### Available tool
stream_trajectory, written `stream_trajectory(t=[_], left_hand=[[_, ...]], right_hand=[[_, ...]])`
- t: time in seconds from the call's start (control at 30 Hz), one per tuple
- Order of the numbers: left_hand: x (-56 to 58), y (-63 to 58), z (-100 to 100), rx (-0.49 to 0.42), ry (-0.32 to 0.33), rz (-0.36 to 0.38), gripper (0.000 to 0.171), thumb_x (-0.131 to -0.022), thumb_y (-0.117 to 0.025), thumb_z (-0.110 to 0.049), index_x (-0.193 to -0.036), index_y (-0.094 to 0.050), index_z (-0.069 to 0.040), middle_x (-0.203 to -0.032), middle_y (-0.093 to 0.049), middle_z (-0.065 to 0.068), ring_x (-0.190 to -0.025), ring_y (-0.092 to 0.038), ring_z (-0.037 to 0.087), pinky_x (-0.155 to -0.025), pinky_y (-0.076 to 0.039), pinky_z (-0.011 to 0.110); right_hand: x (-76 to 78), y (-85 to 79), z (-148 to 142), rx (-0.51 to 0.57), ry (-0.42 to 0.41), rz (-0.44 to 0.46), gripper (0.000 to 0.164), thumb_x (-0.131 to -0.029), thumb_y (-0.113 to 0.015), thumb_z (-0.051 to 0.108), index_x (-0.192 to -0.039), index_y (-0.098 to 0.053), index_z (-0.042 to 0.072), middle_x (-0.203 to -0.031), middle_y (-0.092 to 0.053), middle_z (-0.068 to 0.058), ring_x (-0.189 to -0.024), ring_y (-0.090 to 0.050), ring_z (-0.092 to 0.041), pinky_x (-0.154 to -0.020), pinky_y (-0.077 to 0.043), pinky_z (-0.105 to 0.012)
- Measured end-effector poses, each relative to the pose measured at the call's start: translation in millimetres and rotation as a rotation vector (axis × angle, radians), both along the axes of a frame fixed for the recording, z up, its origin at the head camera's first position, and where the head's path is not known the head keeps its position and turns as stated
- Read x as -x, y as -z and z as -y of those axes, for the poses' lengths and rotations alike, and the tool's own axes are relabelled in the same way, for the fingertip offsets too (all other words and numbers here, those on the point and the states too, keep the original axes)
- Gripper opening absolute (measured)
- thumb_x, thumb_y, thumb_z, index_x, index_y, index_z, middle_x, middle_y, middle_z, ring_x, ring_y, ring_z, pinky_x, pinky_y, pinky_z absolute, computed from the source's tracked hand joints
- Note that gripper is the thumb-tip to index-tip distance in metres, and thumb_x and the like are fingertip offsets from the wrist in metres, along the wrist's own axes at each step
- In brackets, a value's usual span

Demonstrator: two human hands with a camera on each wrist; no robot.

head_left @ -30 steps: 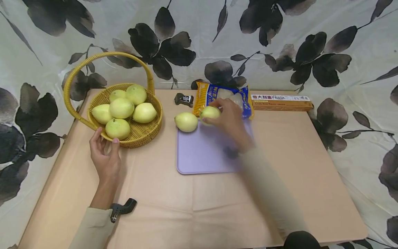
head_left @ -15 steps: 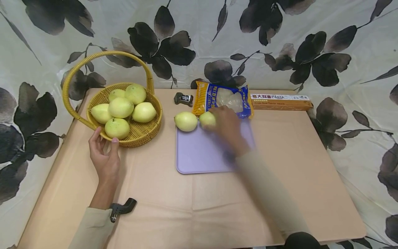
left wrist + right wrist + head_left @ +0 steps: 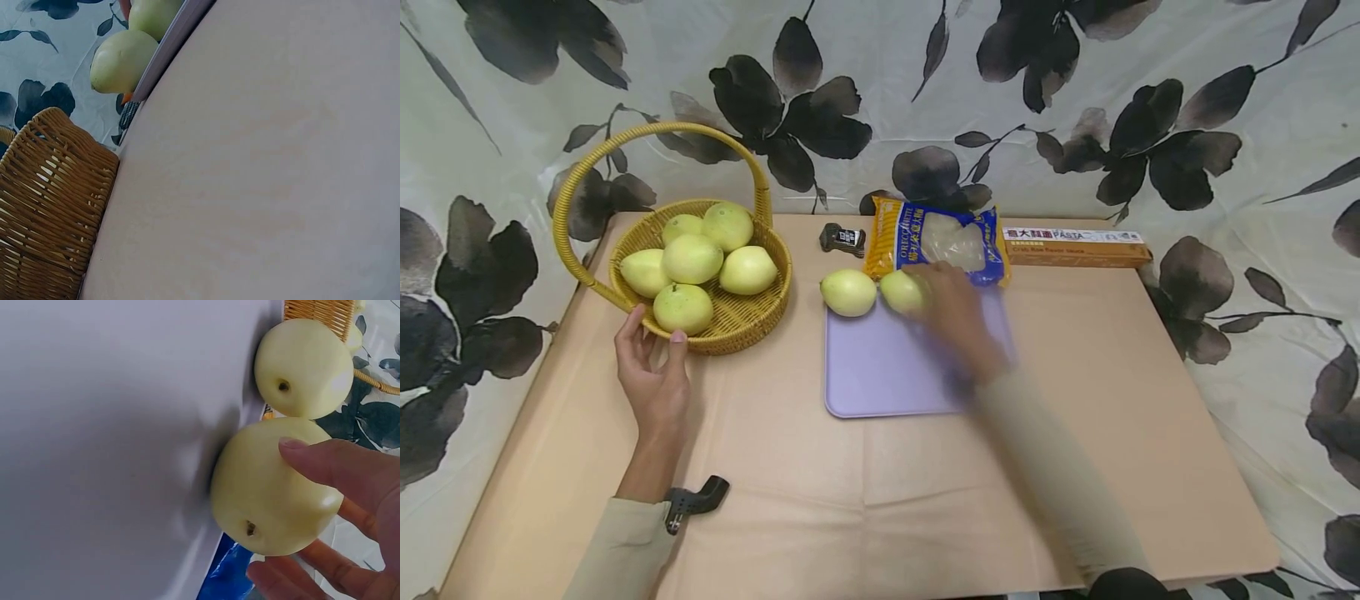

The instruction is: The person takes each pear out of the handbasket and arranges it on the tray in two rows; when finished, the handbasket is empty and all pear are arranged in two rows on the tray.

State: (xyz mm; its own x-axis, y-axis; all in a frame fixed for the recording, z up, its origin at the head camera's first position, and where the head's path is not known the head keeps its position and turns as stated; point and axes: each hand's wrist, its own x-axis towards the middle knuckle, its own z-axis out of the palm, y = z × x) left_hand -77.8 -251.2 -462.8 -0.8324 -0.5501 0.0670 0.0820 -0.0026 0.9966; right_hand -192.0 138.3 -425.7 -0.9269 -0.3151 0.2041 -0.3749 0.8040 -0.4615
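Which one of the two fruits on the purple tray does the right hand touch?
The fruit farther from the basket: the right hand curves around it. The other fruit, nearer the basket, has no hand on it.

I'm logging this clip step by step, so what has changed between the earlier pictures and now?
The right hand and its held fruit have moved slightly down the head view since the first picture; no release is visible. The left hand stays at the basket; the purple tray and neighbouring fruit look unmoved.
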Motion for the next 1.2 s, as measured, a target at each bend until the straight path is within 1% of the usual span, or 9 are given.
stream_trajectory(t=[0.13,0.3,0.37,0.5,0.7,0.83,0.93,1.07,1.2], left_hand=[[-0.4,-0.4,1,0.004,0.001,-0.003,0.061,-0.106,-0.062,-0.01,-0.161,-0.037,-0.021,-0.174,-0.029,-0.001,-0.154,-0.033,0.02,-0.117,-0.044,0.019],[-0.7,-0.9,2,0.011,0.006,-0.003,0.061,-0.107,-0.062,-0.011,-0.161,-0.036,-0.022,-0.173,-0.028,-0.003,-0.154,-0.032,0.021,-0.118,-0.044,0.02],[-0.5,-1.2,2,0.008,0.009,-0.002,0.061,-0.107,-0.062,-0.011,-0.161,-0.036,-0.023,-0.173,-0.027,-0.003,-0.155,-0.031,0.021,-0.119,-0.044,0.021],[-0.3,-1.5,2,0.006,0.014,-0.002,0.061,-0.107,-0.062,-0.012,-0.161,-0.035,-0.023,-0.174,-0.026,-0.003,-0.155,-0.03,0.021,-0.12,-0.044,0.022],[-0.6,-1.4,2,0.022,0.004,0.013,0.061,-0.107,-0.061,-0.013,-0.161,-0.035,-0.024,-0.174,-0.026,-0.004,-0.155,-0.031,0.02,-0.12,-0.043,0.021],[-0.8,-1.6,1,0.02,0.0,0.018,0.06,-0.108,-0.061,-0.013,-0.161,-0.036,-0.024,-0.174,-0.027,-0.005,-0.155,-0.032,0.02,-0.122,-0.043,0.023],[-0.9,-2.2,0,0.011,0.001,0.008,0.06,-0.107,-0.061,-0.012,-0.161,-0.037,-0.023,-0.173,-0.029,-0.004,-0.154,-0.032,0.02,-0.126,-0.04,0.032],[-1.0,-2.9,-1,0.018,0.006,-0.006,0.06,-0.107,-0.062,-0.012,-0.161,-0.037,-0.022,-0.173,-0.03,-0.003,-0.154,-0.033,0.021,-0.129,-0.036,0.046],[-1.0,-2.9,-1,0.029,0.003,-0.004,0.061,-0.107,-0.062,-0.012,-0.162,-0.037,-0.022,-0.173,-0.03,-0.003,-0.154,-0.033,0.022,-0.13,-0.035,0.049]], right_hand=[[1.3,4.5,-1,-0.011,0.01,0.004,0.062,-0.091,-0.086,0.035,-0.146,-0.064,0.017,-0.14,-0.069,-0.007,-0.129,-0.058,-0.031,-0.112,-0.046,-0.048],[2.8,7.2,-4,0.021,0.033,0.009,0.068,-0.088,-0.088,0.039,-0.148,-0.063,0.019,-0.145,-0.066,-0.008,-0.134,-0.055,-0.032,-0.115,-0.045,-0.049],[2.4,3.7,-3,0.043,0.03,0.008,0.068,-0.087,-0.089,0.039,-0.147,-0.064,0.019,-0.146,-0.065,-0.009,-0.135,-0.054,-0.033,-0.116,-0.044,-0.05],[2.2,-12.6,9,0.104,0.004,0.011,0.071,-0.084,-0.092,0.036,-0.147,-0.064,0.019,-0.149,-0.064,-0.009,-0.139,-0.051,-0.035,-0.12,-0.04,-0.052],[7.9,-35.9,50,0.147,-0.114,-0.047,0.075,-0.082,-0.094,0.035,-0.148,-0.062,0.016,-0.148,-0.064,-0.01,-0.137,-0.054,-0.032,-0.12,-0.042,-0.049],[14.1,-38.7,82,0.19,-0.216,-0.089,0.074,-0.082,-0.094,0.038,-0.147,-0.063,0.018,-0.146,-0.066,-0.005,-0.137,-0.056,-0.026,-0.119,-0.044,-0.043],[20.0,-36.9,106,0.231,-0.278,-0.094,0.072,-0.082,-0.094,0.038,-0.146,-0.064,0.02,-0.144,-0.066,-0.002,-0.134,-0.057,-0.022,-0.116,-0.046,-0.04],[28.2,-34.6,136,0.226,-0.325,-0.059,0.071,-0.084,-0.092,0.041,-0.146,-0.064,0.021,-0.146,-0.064,-0.001,-0.136,-0.057,-0.02,-0.118,-0.045,-0.039],[36.2,-33.4,165,0.175,-0.357,0.011,0.069,-0.087,-0.09,0.041,-0.147,-0.063,0.022,-0.15,-0.061,-0.001,-0.142,-0.053,-0.02,-0.124,-0.04,-0.038]])
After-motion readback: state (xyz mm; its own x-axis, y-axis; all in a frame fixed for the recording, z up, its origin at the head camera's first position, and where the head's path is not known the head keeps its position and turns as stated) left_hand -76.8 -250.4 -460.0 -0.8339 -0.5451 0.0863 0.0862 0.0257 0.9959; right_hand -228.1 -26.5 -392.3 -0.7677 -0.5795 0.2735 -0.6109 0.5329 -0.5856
